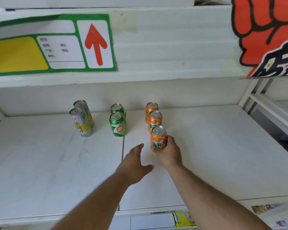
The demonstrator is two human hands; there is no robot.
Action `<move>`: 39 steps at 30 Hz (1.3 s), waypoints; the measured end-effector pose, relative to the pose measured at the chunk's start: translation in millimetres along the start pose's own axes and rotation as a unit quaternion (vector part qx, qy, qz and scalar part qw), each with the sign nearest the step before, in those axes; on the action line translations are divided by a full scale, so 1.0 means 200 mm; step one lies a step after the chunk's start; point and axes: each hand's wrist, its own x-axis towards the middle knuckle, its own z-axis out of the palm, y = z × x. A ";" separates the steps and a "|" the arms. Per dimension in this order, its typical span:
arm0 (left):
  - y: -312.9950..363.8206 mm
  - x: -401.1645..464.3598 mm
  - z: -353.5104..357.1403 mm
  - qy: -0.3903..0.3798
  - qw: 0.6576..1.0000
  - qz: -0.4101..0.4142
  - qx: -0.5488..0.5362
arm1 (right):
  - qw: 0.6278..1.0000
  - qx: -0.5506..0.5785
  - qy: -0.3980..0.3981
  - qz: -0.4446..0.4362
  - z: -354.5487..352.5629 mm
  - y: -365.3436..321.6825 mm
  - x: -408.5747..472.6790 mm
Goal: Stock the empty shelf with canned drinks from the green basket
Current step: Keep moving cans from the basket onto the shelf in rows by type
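My right hand [169, 153] grips an orange can [158, 138] that stands upright on the white shelf [214, 146], at the front of a row with two other orange cans [155, 119] behind it. My left hand [135, 165] hovers over the shelf just left of that can, fingers straight and holding nothing. Two green cans [117, 124] stand in a row to the left. Further left stand two silver-and-yellow cans [81, 124]. The green basket is out of view.
The shelf above carries a green-bordered price sign [51, 45] with a red arrow. A red and black poster [266, 35] hangs at the top right. A white shelf upright [249, 95] bounds the right side. Price labels [183, 218] line the front edge.
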 end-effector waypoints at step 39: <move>-0.50 -0.69 -0.50 0.013 1.000 -0.016 0.024 | 0.941 -0.259 -0.190 -0.105 0.04 -0.49 -0.87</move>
